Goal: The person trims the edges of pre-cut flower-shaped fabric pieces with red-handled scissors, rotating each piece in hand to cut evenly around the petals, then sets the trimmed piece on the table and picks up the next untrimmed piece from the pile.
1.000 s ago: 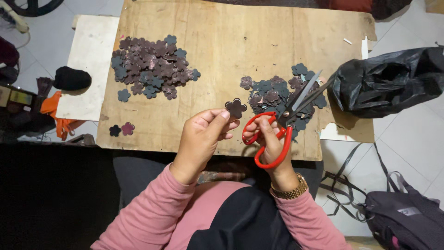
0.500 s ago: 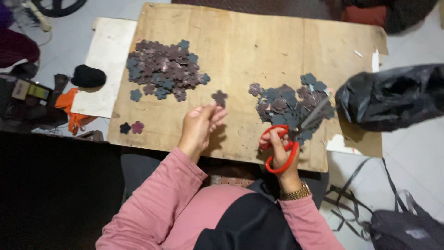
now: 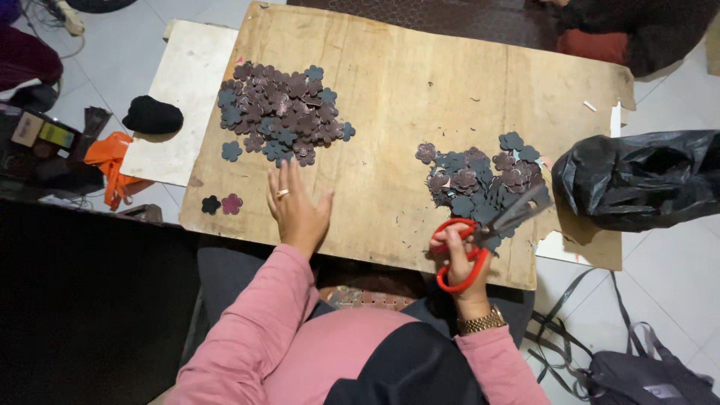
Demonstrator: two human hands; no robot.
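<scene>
Fingers of the left hand are spread flat and released on the wooden worktop, holding nothing, just below the big pile of dark flower-shaped pieces. Right hand is clenched through the red handles of the scissors, whose blades lie over the smaller pile of flower pieces at the right.
</scene>
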